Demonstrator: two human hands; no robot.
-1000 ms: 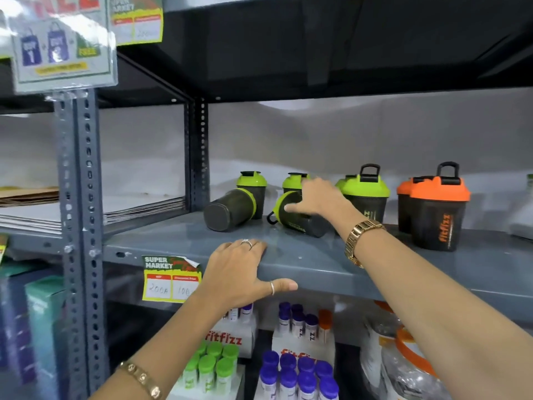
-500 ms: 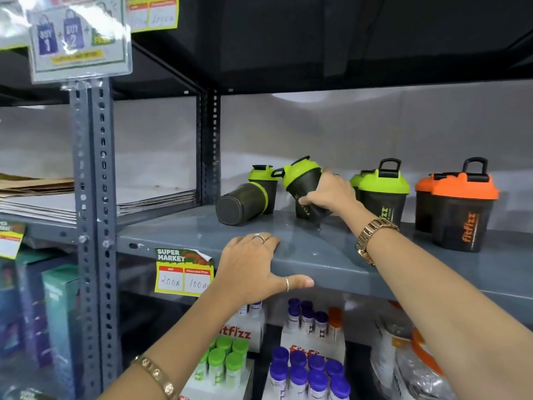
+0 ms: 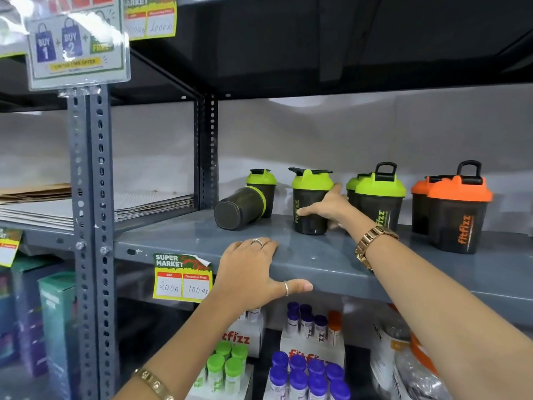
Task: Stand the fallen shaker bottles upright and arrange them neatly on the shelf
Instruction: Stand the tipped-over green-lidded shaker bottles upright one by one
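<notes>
On the grey shelf (image 3: pixel 317 255), my right hand (image 3: pixel 328 207) grips a green-lidded black shaker bottle (image 3: pixel 310 197) that stands upright. To its left a second green-lidded shaker (image 3: pixel 240 209) lies on its side, base toward me, leaning against an upright green shaker (image 3: pixel 264 187) behind it. Right of my hand stand two green-lidded shakers (image 3: pixel 380 197) and two orange-lidded shakers (image 3: pixel 458 212), all upright. My left hand (image 3: pixel 253 272) clasps the shelf's front edge, fingers on top, thumb under the lip.
A slotted steel post (image 3: pixel 89 197) rises at the left with promo signs above. A price tag (image 3: pixel 183 277) hangs on the shelf lip. The lower shelf holds boxes of small green- and purple-capped bottles (image 3: pixel 305 376). Stacked cardboard sheets (image 3: pixel 57 209) fill the left bay.
My right hand has tipped the fallen green shaker from lying on its side up to standing on its base. The left hand has kept its hold on the shelf edge.
</notes>
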